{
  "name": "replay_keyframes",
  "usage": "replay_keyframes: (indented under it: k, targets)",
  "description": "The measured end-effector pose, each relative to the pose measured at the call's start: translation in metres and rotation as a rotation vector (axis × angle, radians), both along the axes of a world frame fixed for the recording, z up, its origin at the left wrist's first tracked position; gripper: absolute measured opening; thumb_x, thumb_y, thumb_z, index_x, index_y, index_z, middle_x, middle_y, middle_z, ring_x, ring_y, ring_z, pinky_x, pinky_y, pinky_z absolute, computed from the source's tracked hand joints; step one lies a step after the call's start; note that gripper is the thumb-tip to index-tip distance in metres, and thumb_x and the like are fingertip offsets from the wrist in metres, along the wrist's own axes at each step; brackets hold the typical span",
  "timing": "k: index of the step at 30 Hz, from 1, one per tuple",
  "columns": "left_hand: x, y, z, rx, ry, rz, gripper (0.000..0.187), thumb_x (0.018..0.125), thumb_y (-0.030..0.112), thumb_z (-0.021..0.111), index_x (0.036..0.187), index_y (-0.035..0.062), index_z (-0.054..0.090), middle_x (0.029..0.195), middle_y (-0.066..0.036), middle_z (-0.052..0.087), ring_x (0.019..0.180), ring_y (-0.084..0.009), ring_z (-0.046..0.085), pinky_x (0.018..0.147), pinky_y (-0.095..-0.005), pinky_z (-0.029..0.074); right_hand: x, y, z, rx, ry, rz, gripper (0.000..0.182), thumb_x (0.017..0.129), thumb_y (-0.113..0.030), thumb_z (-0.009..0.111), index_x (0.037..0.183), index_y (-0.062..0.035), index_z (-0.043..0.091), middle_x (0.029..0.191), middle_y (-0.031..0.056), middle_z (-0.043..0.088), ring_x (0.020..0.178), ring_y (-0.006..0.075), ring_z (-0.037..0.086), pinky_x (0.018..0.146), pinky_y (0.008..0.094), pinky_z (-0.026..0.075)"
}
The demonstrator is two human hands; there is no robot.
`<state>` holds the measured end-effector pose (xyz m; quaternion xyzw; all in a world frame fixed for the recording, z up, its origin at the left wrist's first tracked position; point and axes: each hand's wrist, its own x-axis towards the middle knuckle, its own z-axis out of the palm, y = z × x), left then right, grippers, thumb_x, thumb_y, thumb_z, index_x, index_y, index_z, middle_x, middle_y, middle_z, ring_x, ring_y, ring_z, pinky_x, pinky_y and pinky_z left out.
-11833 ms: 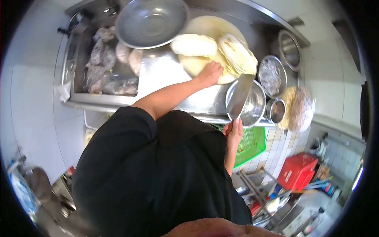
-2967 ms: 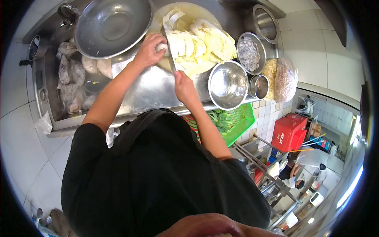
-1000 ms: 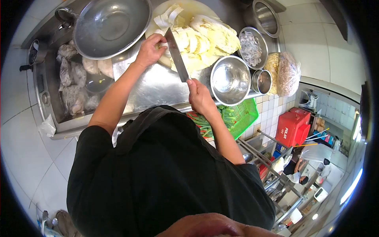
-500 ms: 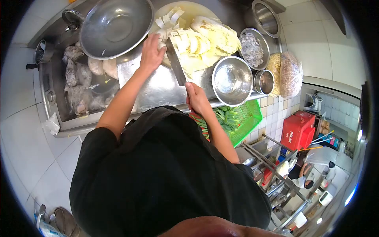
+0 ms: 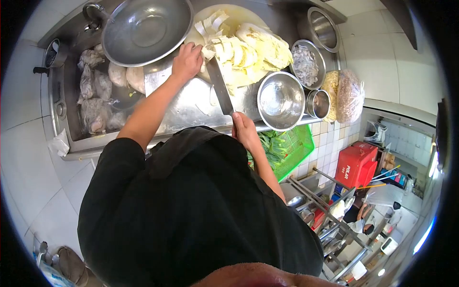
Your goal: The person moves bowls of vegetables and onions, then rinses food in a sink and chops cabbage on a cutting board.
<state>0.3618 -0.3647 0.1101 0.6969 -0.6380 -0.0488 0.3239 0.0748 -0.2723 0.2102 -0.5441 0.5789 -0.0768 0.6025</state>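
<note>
My right hand (image 5: 245, 130) is wrapped around the handle of a cleaver (image 5: 221, 88). The wide blade points up and left, its far end at the cut side of a pale yellow napa cabbage (image 5: 260, 43). On a round board (image 5: 239, 12), the cabbage lies partly sliced, with loose white strips at its left. My left hand (image 5: 187, 62) has its fingers curled against the cabbage's left end; the fingertips are partly hidden. A steel bowl (image 5: 281, 100) stands right of the blade, with wet-looking metal inside.
A large wok-like pan (image 5: 147, 31) sits at upper left. Below it, a sink (image 5: 71, 143) holds bagged items. Bowls and bags (image 5: 350, 93) line the right side. A green basket (image 5: 306, 148) of leafy vegetables is below the counter. Another person (image 5: 356, 220) is far off at lower right.
The left hand's fingers have curled in more at the cabbage's left end. The cleaver has shifted slightly down and right in view, still in the right hand.
</note>
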Motion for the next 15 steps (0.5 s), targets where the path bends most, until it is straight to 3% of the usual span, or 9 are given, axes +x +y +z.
replay_keyframes:
  k: [4, 5, 9, 12, 13, 15]
  targets:
    - [-0.021, 0.020, -0.014, -0.033, 0.154, 0.209, 0.033, 0.092, 0.026, 0.061, 0.120, 0.0109, 0.061, 0.120, -0.014, 0.050, 0.107, -0.0346, 0.056, 0.080, -0.0457, 0.054, -0.004, 0.006, 0.003, -0.029, -0.026, 0.004, 0.042, 0.106, -0.040, 0.041, 0.096, -0.0024, 0.057, 0.057, 0.0042, 0.049, 0.041, 0.0143, 0.047, 0.041, 0.0308, 0.038]
    - [-0.030, 0.023, -0.010, 0.088, 0.261, 0.249, 0.039, 0.093, 0.031, 0.060, 0.127, 0.0116, 0.056, 0.127, -0.017, 0.044, 0.106, -0.0388, 0.058, 0.080, -0.0465, 0.054, -0.003, 0.008, 0.004, -0.024, -0.037, -0.010, 0.042, 0.107, -0.039, 0.041, 0.092, -0.0025, 0.055, 0.057, 0.0040, 0.049, 0.041, 0.0143, 0.047, 0.041, 0.0309, 0.038]
    - [-0.049, 0.032, -0.011, 0.056, 0.269, 0.243, 0.051, 0.090, 0.034, 0.064, 0.134, 0.0131, 0.049, 0.130, -0.021, 0.038, 0.099, -0.0446, 0.061, 0.081, -0.0482, 0.055, -0.001, 0.013, 0.006, -0.083, -0.029, -0.025, 0.042, 0.107, -0.038, 0.040, 0.091, -0.0023, 0.054, 0.056, 0.0037, 0.049, 0.040, 0.0138, 0.046, 0.040, 0.0301, 0.038]
    - [-0.039, 0.036, -0.010, 0.034, 0.338, 0.166, 0.049, 0.087, 0.028, 0.066, 0.130, 0.0127, 0.050, 0.129, -0.020, 0.039, 0.093, -0.0435, 0.063, 0.080, -0.0496, 0.056, -0.006, 0.018, 0.011, -0.128, -0.040, -0.031, 0.042, 0.107, -0.038, 0.039, 0.089, -0.0027, 0.053, 0.056, 0.0038, 0.049, 0.040, 0.0134, 0.045, 0.040, 0.0290, 0.036]
    - [-0.036, 0.033, -0.013, 0.009, 0.351, 0.181, 0.042, 0.082, 0.021, 0.066, 0.122, 0.0120, 0.054, 0.125, -0.018, 0.042, 0.088, -0.0423, 0.064, 0.077, -0.0506, 0.056, -0.008, 0.019, 0.011, -0.124, -0.071, -0.045, 0.043, 0.107, -0.038, 0.038, 0.088, -0.0031, 0.053, 0.056, 0.0038, 0.049, 0.040, 0.0133, 0.045, 0.040, 0.0286, 0.036]
    - [-0.037, 0.028, -0.019, -0.046, 0.435, 0.256, 0.033, 0.081, 0.018, 0.068, 0.112, 0.0097, 0.059, 0.121, -0.017, 0.047, 0.090, -0.0399, 0.063, 0.079, -0.0471, 0.054, -0.010, 0.023, 0.014, -0.136, -0.090, -0.070, 0.044, 0.107, -0.040, 0.038, 0.082, -0.0058, 0.050, 0.056, 0.0039, 0.049, 0.039, 0.0130, 0.044, 0.039, 0.0274, 0.035]
